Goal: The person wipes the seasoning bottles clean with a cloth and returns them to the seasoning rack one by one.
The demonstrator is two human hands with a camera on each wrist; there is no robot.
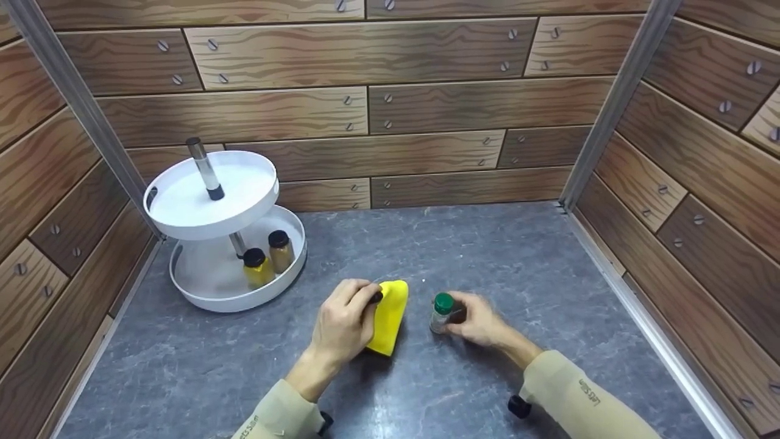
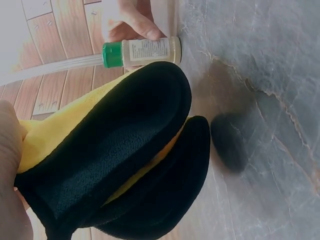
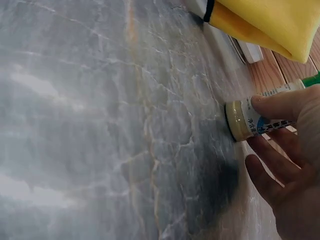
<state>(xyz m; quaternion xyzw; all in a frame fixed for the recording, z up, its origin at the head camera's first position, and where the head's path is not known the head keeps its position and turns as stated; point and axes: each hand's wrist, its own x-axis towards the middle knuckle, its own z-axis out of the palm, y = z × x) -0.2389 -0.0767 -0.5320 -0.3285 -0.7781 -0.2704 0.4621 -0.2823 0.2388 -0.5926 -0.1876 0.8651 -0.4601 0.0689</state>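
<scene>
My left hand (image 1: 344, 320) pinches a folded cloth (image 1: 390, 317), yellow on one side and black on the other, which hangs above the grey tabletop. In the left wrist view the cloth's black side (image 2: 110, 145) faces the camera. To the right of the cloth, my right hand (image 1: 478, 320) grips a small spice jar (image 1: 437, 321) with a green cap and a printed label. The jar stands upright, its base (image 3: 239, 121) at or just above the tabletop; I cannot tell whether they touch. Cloth and jar are apart.
A white two-tier round tray (image 1: 244, 210) stands at the back left. On its lower tier are a yellow jar (image 1: 259, 272) and a brownish jar (image 1: 281, 253), both dark-capped. Wood-patterned walls (image 1: 365, 55) with metal edging enclose the grey tabletop (image 1: 463, 244).
</scene>
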